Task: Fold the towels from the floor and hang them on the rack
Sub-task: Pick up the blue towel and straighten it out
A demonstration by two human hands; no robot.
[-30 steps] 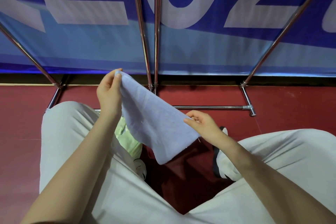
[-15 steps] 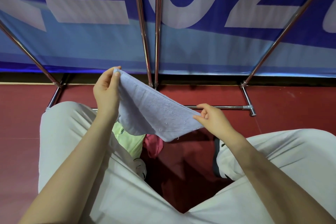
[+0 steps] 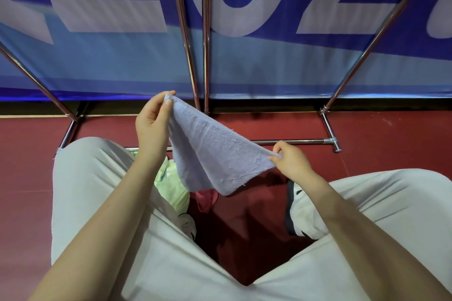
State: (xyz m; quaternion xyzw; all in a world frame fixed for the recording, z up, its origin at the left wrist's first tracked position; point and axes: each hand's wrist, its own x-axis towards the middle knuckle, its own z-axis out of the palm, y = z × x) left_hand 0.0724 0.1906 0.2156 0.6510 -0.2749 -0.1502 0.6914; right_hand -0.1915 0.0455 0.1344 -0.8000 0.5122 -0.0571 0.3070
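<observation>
A pale blue towel (image 3: 215, 154) hangs stretched between my two hands above the red floor. My left hand (image 3: 154, 124) pinches its upper corner, raised near the rack's middle posts. My right hand (image 3: 291, 161) pinches the opposite corner, lower and to the right. The towel's bottom edge sags between them. Below it, a light green towel (image 3: 171, 183) and a pink towel (image 3: 206, 199) lie on the floor, partly hidden by my left leg. The chrome rack (image 3: 288, 141) stands just ahead, its low crossbar behind the towel.
I am crouched, my knees in pale trousers at either side and a white shoe (image 3: 300, 212) at the right. Slanted rack tubes (image 3: 381, 32) rise left and right. A blue banner (image 3: 244, 56) with white letters fills the wall behind.
My right hand has lifted its corner up and rightward, so the towel went from hanging down to spread between both hands. My left hand stayed nearly in place.
</observation>
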